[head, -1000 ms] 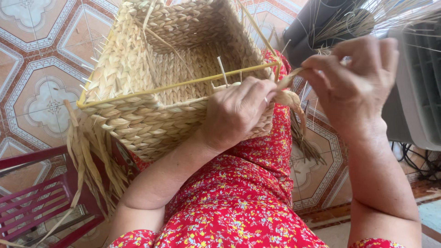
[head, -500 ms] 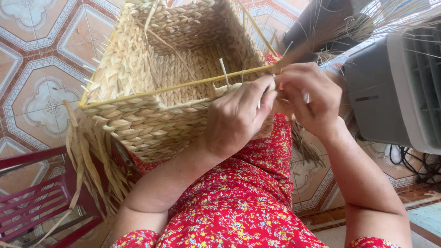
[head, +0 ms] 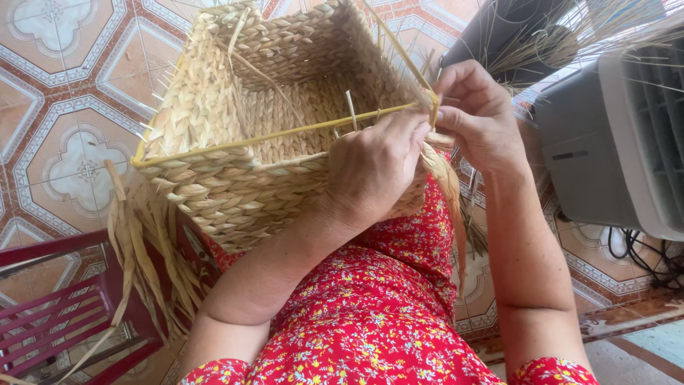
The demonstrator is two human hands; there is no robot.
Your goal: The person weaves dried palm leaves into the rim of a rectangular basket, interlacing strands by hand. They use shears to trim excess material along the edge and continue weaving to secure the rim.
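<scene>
- Head view: you hold a square woven basket (head: 278, 121) tipped on your lap, its open mouth filling the upper middle of the frame, above your red floral dress (head: 377, 321).
- Your left hand (head: 374, 167) is wrapped over the near rim at centre frame, fingers curled closed on the weave, steadying it.
- Your right hand (head: 477, 114) sits at the near right corner, upper right of centre, fingertips pinched narrow on a straw strand (head: 445, 167) where the yellow frame rod (head: 285, 135) meets the corner.
- Handling, as a judgement: the basket looks light and fairly stiff through its rod frame, while the plaited walls should give a little under pressure. Grip it at the rim or a corner, where the rod backs the weave.
- The dry fibre looks brittle; a sharp bend may crack it. Pinch each strand close to the weave, not at its free end.
- Loose strand ends (head: 142, 264) hang off the lower left corner, over a dark red chair (head: 64, 321) at lower left.
- A grey appliance (head: 605, 157) stands at right, on the patterned tile floor (head: 64, 142).
- Change from a second ago: your right hand was lifted away at upper right, drawing a strand out; it has now come in against the corner, almost touching your left hand.
- Your left hand and the basket have barely shifted.
</scene>
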